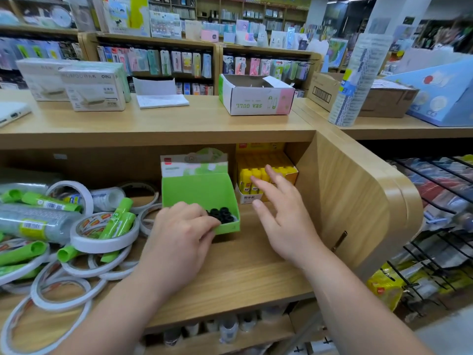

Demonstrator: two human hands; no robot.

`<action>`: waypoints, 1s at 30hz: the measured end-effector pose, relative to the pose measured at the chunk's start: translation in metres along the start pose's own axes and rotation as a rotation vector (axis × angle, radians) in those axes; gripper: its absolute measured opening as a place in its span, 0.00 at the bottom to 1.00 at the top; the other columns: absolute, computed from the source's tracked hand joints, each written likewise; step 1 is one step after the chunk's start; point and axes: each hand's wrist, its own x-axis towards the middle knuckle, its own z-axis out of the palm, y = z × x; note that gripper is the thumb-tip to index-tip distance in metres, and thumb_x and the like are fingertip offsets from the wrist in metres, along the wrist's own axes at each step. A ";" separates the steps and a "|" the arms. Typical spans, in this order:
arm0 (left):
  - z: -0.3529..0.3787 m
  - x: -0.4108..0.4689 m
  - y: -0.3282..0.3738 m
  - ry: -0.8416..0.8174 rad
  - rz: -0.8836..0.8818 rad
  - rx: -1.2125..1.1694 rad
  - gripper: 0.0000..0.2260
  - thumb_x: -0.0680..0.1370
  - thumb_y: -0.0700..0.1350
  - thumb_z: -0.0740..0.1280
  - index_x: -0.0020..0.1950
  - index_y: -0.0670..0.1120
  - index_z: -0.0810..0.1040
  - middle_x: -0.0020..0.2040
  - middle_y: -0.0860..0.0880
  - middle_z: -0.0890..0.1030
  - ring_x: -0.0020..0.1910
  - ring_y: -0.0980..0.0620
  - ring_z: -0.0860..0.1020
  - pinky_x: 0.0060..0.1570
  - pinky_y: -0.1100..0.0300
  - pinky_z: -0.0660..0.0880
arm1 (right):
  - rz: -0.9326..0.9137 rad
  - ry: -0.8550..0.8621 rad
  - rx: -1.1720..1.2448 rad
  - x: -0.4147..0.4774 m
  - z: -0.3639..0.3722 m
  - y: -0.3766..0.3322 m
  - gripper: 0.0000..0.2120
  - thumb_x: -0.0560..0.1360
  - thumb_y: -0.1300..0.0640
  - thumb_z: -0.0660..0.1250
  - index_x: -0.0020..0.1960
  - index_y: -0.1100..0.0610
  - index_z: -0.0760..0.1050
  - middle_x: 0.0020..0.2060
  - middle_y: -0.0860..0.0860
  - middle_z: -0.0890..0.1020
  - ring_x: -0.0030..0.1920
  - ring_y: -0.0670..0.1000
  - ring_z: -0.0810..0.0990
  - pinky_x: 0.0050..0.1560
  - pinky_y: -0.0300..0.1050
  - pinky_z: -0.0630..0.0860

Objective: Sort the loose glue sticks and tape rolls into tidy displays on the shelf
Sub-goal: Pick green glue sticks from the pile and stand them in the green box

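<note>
1. The left hand (183, 234) lay on the front-left corner of the green display box (199, 188). Its fingers were curled over the front rim and the thumb ran along the front wall, grasping the box.
2. The green display box stood on the shelf (243, 272) near the middle of the view, with its lid flap upright at the back. Black caps (222, 215) were packed into its front-right corner, at 3 o'clock from the left hand's fingertips.
3. The right hand (284, 216) was at 3 o'clock from the box, fingers released and spread, holding nothing. Its fingertips reached across the front of the yellow glue sticks (252, 180); whether they touched them could not be told.
4. The yellow glue sticks stood upright in a carton (249, 198) at 2 o'clock from the green display box, just beside it and close to the shelf's side panel.
5. Loose green glue sticks (120, 219) lay at 9 o'clock from the green display box, scattered among the tape rolls (102, 242). Two of them rested across a thick white roll.
6. The tape rolls made an overlapping heap from 9 to 7 o'clock in the view, with a wrapped sleeve of clear tape (33, 224) at the far 9 o'clock edge.
7. On the surface above, an open SEA GULL box (256, 103) sat at 12 o'clock and white boxes (94, 90) at 10 o'clock.
</note>
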 end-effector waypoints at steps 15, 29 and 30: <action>0.005 -0.032 0.038 -0.008 -0.286 -0.122 0.30 0.65 0.57 0.81 0.64 0.47 0.81 0.65 0.49 0.74 0.63 0.53 0.72 0.67 0.59 0.65 | 0.131 -0.125 0.004 -0.062 -0.008 0.013 0.31 0.78 0.55 0.66 0.77 0.39 0.60 0.67 0.37 0.68 0.65 0.43 0.72 0.66 0.51 0.74; -0.014 -0.061 0.043 -0.011 -0.430 -0.102 0.27 0.72 0.63 0.69 0.67 0.51 0.77 0.66 0.57 0.72 0.64 0.59 0.73 0.64 0.59 0.75 | -0.179 0.187 0.015 -0.059 -0.004 -0.030 0.15 0.77 0.51 0.66 0.62 0.53 0.79 0.60 0.49 0.75 0.60 0.47 0.69 0.62 0.35 0.62; -0.023 -0.065 0.041 0.008 -0.446 -0.069 0.26 0.73 0.62 0.69 0.67 0.50 0.78 0.65 0.57 0.73 0.64 0.59 0.74 0.62 0.57 0.76 | -0.221 0.154 0.075 -0.058 0.001 -0.039 0.15 0.77 0.49 0.65 0.61 0.52 0.79 0.58 0.47 0.76 0.59 0.46 0.71 0.62 0.32 0.62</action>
